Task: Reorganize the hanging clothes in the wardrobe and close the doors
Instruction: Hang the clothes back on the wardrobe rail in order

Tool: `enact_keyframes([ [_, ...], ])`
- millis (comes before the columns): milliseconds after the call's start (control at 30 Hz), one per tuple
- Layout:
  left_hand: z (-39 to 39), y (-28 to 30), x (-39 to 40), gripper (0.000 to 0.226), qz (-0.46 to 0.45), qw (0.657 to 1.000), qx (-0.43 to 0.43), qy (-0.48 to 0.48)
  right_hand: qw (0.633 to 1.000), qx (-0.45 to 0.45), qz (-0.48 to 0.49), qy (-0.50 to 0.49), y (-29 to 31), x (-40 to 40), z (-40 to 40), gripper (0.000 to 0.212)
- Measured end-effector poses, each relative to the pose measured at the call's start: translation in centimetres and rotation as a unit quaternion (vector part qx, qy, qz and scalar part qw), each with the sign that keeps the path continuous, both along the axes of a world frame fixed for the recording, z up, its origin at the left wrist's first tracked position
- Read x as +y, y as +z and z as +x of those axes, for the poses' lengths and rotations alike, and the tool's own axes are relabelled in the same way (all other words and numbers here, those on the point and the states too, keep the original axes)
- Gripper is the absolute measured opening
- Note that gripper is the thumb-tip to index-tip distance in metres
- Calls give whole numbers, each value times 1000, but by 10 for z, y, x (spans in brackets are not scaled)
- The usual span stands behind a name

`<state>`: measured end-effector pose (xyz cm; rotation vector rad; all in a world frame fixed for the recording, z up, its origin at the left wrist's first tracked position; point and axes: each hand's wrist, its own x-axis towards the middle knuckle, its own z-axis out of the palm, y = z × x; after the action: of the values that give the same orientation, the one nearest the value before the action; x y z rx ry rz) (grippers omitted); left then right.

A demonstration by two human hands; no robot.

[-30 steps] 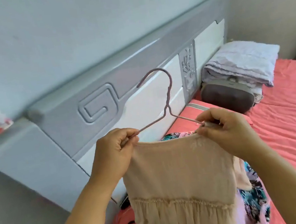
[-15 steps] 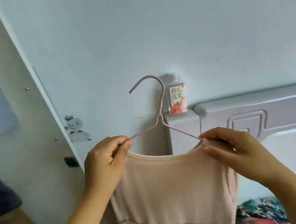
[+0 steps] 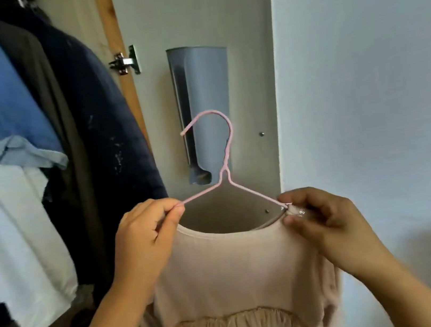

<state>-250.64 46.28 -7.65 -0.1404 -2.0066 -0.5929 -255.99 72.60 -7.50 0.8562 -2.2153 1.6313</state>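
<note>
A beige gathered dress hangs on a pink wire hanger, held up in front of me. My left hand pinches the hanger's left arm and the dress shoulder. My right hand pinches the right shoulder of the dress where the hanger's right arm ends. The hook points left, free in the air. To the left, the open wardrobe holds hanging clothes: a navy jacket, a blue shirt and a white garment.
The open wardrobe door stands straight ahead, its inner face toward me, with a grey plastic holder mounted on it and a metal hinge at its left edge. A pale wall fills the right side.
My view has swung left from the bed and headboard to the open wardrobe. Both hands keep the same hold on the hanger and dress, carried along with me.
</note>
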Motion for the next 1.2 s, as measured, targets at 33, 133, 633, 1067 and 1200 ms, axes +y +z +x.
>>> enact_keyframes([
  [33, 1, 1, -17, 33, 0, 1000, 4, 16, 1000, 9, -10, 12, 1, -21, -10, 32],
  [133, 9, 3, -58, 31, 6, 998, 23, 64, 998, 24, -28, 55, 3, -74, -33, 30],
  [633, 110, 44, -201, 15, 20, 933, 86, 349, 909, 160, -10, 385, 48, -288, -49, 32],
  [1067, 152, 124, -251, 14, 114, 871, 134, 458, 874, 252, -32, 414, 144, -397, -20, 26],
  [1200, 167, 141, -274, 12, 129, 867, 154, 456, 842, 290, 0, 455, 177, -417, -5, 33],
])
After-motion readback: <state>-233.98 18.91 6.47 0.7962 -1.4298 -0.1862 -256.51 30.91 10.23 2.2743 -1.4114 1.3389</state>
